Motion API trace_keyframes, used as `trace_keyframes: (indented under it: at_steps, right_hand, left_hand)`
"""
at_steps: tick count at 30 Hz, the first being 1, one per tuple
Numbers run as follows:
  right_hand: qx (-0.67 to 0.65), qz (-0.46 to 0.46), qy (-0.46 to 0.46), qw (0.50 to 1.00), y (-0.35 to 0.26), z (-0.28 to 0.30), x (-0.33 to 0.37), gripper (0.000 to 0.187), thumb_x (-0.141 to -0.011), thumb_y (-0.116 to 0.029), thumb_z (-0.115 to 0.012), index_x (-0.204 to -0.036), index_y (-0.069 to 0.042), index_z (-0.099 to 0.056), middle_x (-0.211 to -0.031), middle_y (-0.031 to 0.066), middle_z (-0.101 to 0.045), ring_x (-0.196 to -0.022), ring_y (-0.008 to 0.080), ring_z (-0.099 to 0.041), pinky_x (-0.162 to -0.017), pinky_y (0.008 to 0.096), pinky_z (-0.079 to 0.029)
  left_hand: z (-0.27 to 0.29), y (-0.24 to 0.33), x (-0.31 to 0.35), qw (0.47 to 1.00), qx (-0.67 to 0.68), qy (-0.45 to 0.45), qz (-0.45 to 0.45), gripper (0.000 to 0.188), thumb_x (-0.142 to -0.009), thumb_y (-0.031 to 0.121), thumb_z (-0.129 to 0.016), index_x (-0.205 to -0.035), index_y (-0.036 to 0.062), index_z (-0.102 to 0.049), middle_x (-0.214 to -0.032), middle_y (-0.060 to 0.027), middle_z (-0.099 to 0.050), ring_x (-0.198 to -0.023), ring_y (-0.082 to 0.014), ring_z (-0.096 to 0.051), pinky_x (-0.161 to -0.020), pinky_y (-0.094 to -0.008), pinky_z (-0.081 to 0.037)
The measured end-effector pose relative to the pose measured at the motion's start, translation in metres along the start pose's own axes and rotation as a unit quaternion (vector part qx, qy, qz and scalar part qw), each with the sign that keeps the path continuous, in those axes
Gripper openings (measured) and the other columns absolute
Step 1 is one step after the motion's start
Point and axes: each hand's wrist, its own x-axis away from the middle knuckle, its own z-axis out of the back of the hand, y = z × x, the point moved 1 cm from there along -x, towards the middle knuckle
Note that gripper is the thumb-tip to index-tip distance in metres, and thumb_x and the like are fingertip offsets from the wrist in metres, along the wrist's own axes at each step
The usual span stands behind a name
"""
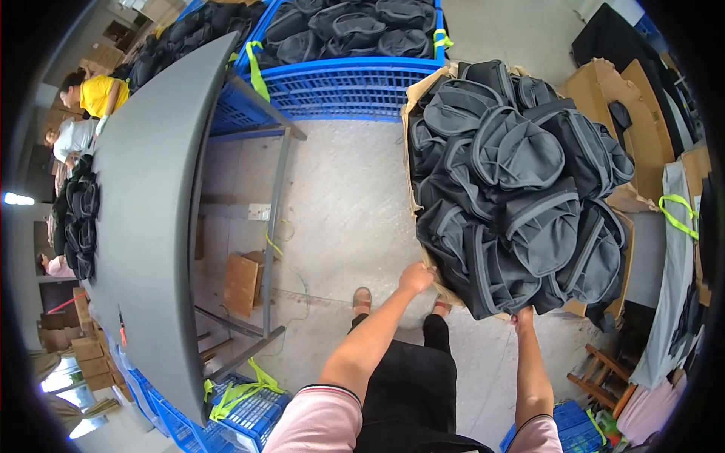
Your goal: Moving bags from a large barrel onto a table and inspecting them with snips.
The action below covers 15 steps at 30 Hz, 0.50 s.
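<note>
Grey tabletop [151,189] curves down the frame's left; near lower centre, the left hand [417,278] pinches the edge of a cardboard box [423,83], right of centre, heaped with dark bags [521,151]; the right hand [522,318], below them, hides its grip: I cannot tell.

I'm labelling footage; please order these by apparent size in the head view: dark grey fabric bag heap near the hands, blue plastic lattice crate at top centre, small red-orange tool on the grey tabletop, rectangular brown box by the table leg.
1. Dark grey bag heap
2. Blue lattice crate
3. Brown box
4. Red-orange tool
</note>
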Motion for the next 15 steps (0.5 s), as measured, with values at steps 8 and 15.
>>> trace_keyframes:
  at_steps: [8, 15]
  right_hand:
    - [-0.094, 0.006, -0.04, 0.995, 0.088, 0.053, 0.032, 0.041, -0.083, -0.045, -0.056, -0.112, -0.015, -0.056, -0.085, 0.0036, -0.064, -0.065, 0.0168, -0.06, -0.047, 0.0313, -0.046]
    - [-0.058, 0.001, -0.126, 0.99, 0.067, 0.016, 0.058, 0.052, -0.084, -0.04, -0.056, -0.127, -0.011, -0.047, -0.121, 0.0048, -0.055, -0.113, 0.0234, -0.049, -0.091, 0.0377, -0.042]
  left_hand:
    - [0.0, -0.077, 0.083, 0.999, -0.021, 0.008, -0.046, 0.036, -0.082, 0.03, -0.053, -0.076, -0.0035, -0.065, -0.084, -0.0255, -0.062, -0.085, -0.041, -0.06, -0.074, -0.047, -0.048]
    - [0.024, -0.091, 0.105, 0.997, -0.018, 0.07, -0.01, 0.04, -0.084, 0.033, -0.053, -0.073, -0.0039, -0.064, -0.08, -0.0252, -0.062, -0.079, -0.0417, -0.06, -0.071, -0.0489, -0.047]
